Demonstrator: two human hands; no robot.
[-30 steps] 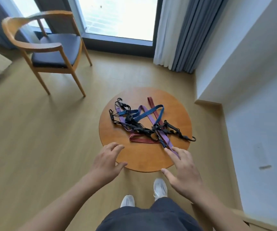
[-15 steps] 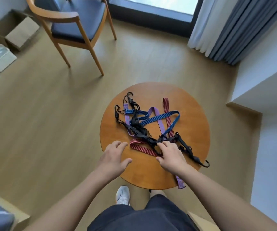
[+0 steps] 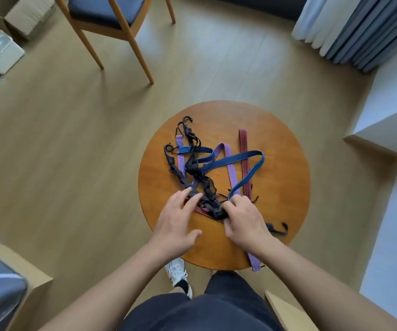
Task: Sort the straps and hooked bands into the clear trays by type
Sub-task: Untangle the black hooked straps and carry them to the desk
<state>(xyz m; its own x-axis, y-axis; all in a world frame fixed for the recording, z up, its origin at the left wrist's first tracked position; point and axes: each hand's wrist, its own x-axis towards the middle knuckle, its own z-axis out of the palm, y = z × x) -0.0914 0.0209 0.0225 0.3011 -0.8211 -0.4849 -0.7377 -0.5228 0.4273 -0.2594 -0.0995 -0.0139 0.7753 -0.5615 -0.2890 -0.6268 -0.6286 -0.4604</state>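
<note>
Where the tangle of straps lies on the round wooden table (image 3: 278,139) in the middle of the frame, the left hand (image 3: 177,218) has its fingers straight and spread, their tips resting on the tangle's lower left edge. Just right of it, the right hand (image 3: 242,219) curls its fingers round the black hooked bands (image 3: 206,187). A blue strap (image 3: 238,158), a purple strap (image 3: 232,173) and a red strap (image 3: 243,144) cross above the hands. A wooden chair (image 3: 97,7) stands at the upper left.

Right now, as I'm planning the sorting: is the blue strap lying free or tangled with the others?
Tangled: the blue strap crosses the purple strap, the red strap and a black hooked band.
</note>
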